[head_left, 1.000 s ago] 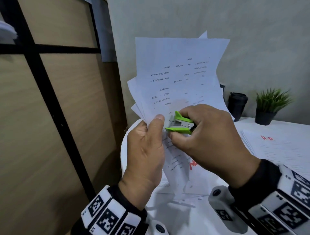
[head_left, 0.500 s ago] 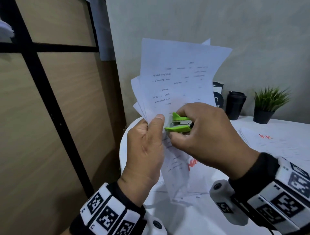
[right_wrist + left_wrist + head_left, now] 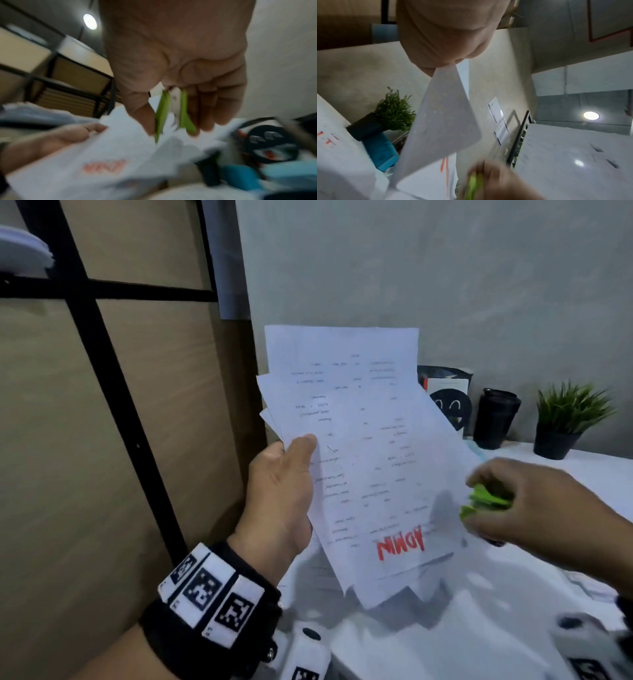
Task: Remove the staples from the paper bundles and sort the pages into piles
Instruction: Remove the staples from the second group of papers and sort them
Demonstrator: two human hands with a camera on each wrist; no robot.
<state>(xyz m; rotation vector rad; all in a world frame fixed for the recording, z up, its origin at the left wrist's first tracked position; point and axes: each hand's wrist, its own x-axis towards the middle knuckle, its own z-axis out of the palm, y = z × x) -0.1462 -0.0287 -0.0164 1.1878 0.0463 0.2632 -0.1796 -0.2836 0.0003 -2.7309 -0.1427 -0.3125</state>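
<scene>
My left hand (image 3: 284,484) holds a fanned bundle of white printed pages (image 3: 356,446) upright above the table, thumb pressed on the front sheet. The front page carries upside-down red lettering (image 3: 400,546) near its lower end. In the left wrist view the pages (image 3: 441,119) hang from my pinching fingers. My right hand (image 3: 534,505) is off to the right of the bundle, clear of the paper, and pinches a green staple remover (image 3: 483,501) between thumb and fingers. The right wrist view shows the remover (image 3: 173,112) pointing down, its green wings squeezed by my fingers. No staple is visible.
A white table (image 3: 513,621) lies below. At its back stand a black cup (image 3: 496,419), a potted green plant (image 3: 565,419) and a dark bag with a face print (image 3: 448,395). A paper pile with red lettering (image 3: 327,139) lies on the table. A wood-panelled wall with black frame (image 3: 102,371) is at left.
My right hand has pulled the staple remover away from the bundle's edge, out to the right. The left hand keeps the pages, which have dropped lower and tilted.
</scene>
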